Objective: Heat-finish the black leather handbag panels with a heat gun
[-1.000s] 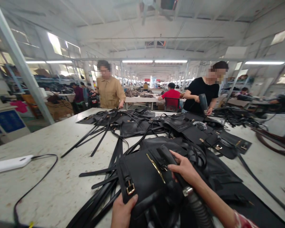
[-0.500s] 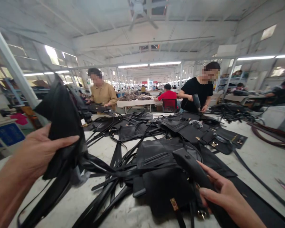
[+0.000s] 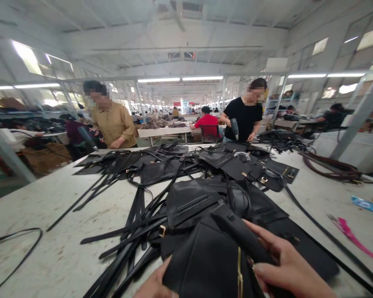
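A black leather bag [image 3: 202, 256] with a gold zipper is at the bottom centre, close to the camera. My left hand [image 3: 158, 281] grips its lower left edge, with part of the hand cut off by the frame. On the bag's right side, my right hand [image 3: 282, 260] is closed round a thick black leather part [image 3: 240, 231]. Behind the bag lie more black leather pieces [image 3: 192, 198], with long black straps [image 3: 136, 215] fanning out to the left. A gold buckle [image 3: 162, 231] shows beside the held bag.
Pink-handled snips [image 3: 349, 236] and a blue packet [image 3: 368, 205] lie on the white table [image 3: 62, 244] at right. A cable [image 3: 34, 248] curls at left. Two people stand across the table, one holding a heat gun [image 3: 234, 127]. Brown straps [image 3: 329, 167] are coiled at far right.
My left hand has moved from the raised black piece at left down to the bottom centre, onto the bag. The bag now stands turned with its zipper showing. The view has shifted.
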`<move>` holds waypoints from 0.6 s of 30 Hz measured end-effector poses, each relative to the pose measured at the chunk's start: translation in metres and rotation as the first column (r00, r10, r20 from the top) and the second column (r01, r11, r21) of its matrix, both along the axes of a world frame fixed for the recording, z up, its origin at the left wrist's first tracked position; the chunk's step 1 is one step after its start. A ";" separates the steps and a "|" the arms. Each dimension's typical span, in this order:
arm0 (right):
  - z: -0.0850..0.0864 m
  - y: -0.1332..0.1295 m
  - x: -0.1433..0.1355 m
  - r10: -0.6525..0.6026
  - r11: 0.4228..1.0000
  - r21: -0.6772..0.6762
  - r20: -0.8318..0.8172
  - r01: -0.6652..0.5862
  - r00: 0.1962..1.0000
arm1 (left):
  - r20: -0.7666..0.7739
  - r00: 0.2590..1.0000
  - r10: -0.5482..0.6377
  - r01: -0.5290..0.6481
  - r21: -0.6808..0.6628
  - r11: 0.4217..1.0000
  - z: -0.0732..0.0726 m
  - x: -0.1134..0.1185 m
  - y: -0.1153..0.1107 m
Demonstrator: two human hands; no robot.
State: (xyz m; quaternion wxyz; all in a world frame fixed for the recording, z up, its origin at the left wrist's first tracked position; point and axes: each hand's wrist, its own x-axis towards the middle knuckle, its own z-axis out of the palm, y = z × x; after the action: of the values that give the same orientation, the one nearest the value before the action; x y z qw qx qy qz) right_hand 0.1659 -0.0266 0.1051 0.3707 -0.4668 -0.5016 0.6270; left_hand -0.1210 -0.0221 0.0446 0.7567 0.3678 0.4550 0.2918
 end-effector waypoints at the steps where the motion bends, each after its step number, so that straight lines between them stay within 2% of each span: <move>1: -0.006 0.006 -0.005 0.031 0.999 -0.019 0.003 -0.031 1.000 | 0.017 1.000 -0.007 0.007 0.000 1.000 -0.008 -0.002 0.003; 5: -0.035 0.036 -0.021 0.174 0.980 -0.107 0.032 -0.170 0.984 | -0.034 0.999 -0.012 0.012 0.010 1.000 -0.038 -0.005 0.008; 9: -0.051 0.063 -0.039 0.233 0.967 -0.128 0.079 -0.222 0.969 | 0.024 1.000 0.001 -0.003 0.058 0.998 -0.055 0.006 0.005; 14: -0.046 0.075 -0.065 0.191 0.981 -0.006 0.149 -0.193 0.970 | 0.073 0.996 0.056 -0.058 0.035 0.998 -0.062 0.009 0.003; 18: -0.037 0.073 -0.067 0.150 0.983 0.086 0.145 -0.163 0.978 | 0.066 0.994 0.090 -0.094 0.061 0.994 -0.069 0.006 0.004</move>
State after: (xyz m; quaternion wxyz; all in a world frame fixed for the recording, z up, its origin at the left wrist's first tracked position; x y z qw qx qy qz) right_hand 0.0993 0.0464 0.0685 0.3070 -0.4493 -0.5911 0.5955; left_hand -0.1151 -0.0182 -0.0245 0.7442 0.3612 0.4379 0.3521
